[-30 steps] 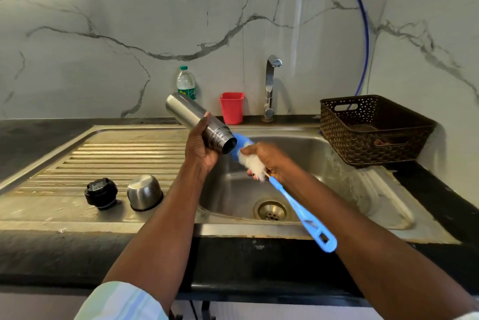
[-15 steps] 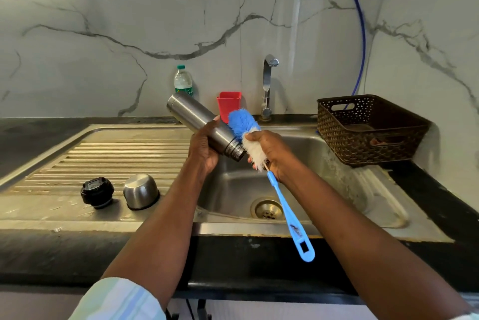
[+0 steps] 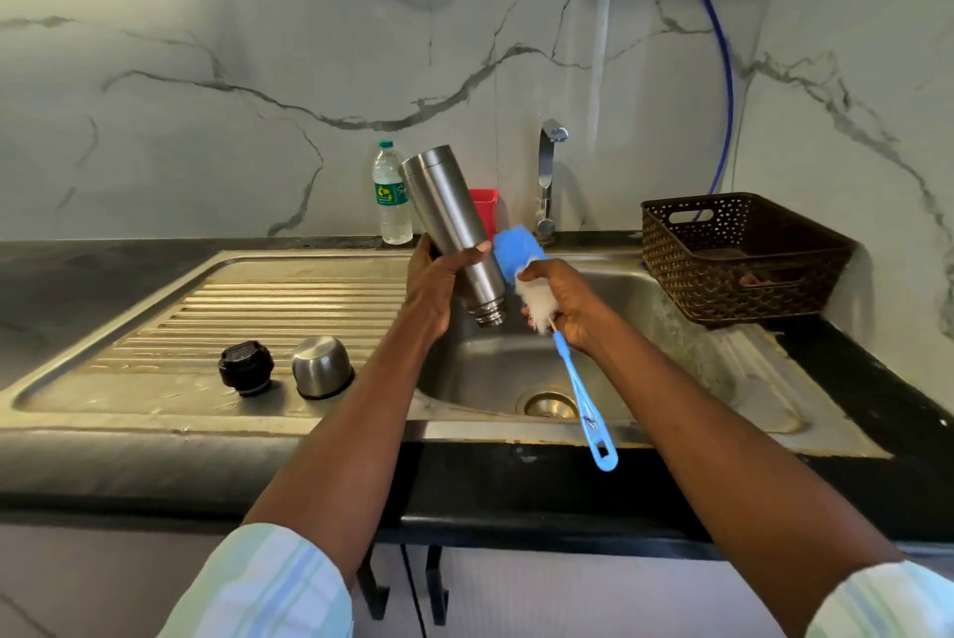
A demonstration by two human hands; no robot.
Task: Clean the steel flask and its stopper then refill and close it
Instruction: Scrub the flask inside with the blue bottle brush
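The left hand grips the upside-down steel flask; the right hand holds the bottle brush. A wet flask could slip into the sink.

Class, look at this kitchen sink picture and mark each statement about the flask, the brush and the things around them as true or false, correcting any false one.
1. The left hand holds the steel flask mouth down over the sink. True.
2. The right hand grips the bottle brush at the far end of its handle. False: it grips the bristles, and the handle hangs free.
3. The black stopper and steel cup sit on the draining board. True.
4. The brush head is inside the flask. False: it is beside the flask.
5. Water runs from the tap. False: no water is visible.
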